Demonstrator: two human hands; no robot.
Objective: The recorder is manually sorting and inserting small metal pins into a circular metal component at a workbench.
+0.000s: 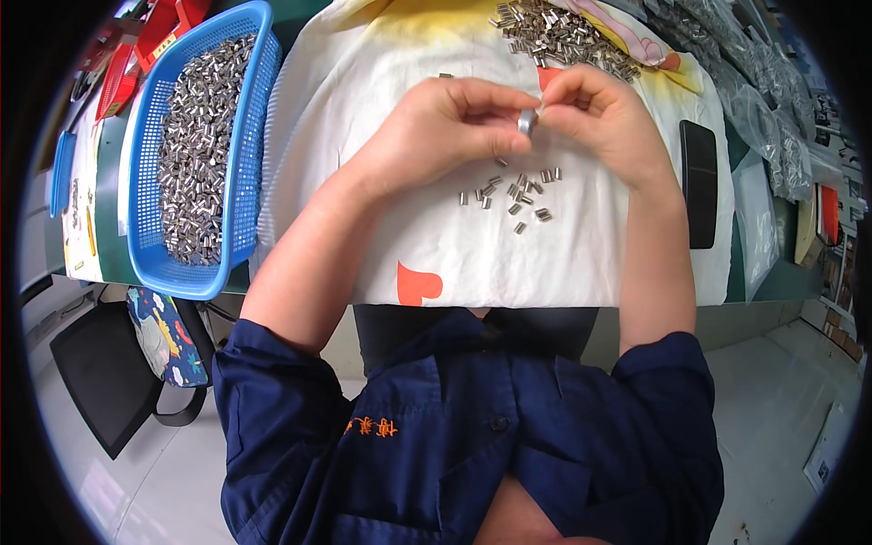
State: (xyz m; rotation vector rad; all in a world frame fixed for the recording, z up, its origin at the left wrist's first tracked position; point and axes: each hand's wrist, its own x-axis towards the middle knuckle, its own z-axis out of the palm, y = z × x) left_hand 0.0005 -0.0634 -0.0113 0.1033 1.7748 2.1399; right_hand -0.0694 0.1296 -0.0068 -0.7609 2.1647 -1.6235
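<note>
— Pinching one small metal tube (526, 121) between both hands: left hand (445, 127) thumb and forefinger grip it, right hand (599, 113) fingertips touch its top.

— Others?

— Loose tubes (513, 193) just below the hands (on white cloth (363, 218)); blue basket (238, 163) left of them.

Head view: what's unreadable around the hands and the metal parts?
- Small metal piece: pinched between left hand and right hand; fingers cover most of it, shape unclear.
- Loose parts on the white cloth: too small for detail.
- Blue basket: near rim bent by fisheye, depth hidden by parts.
</note>
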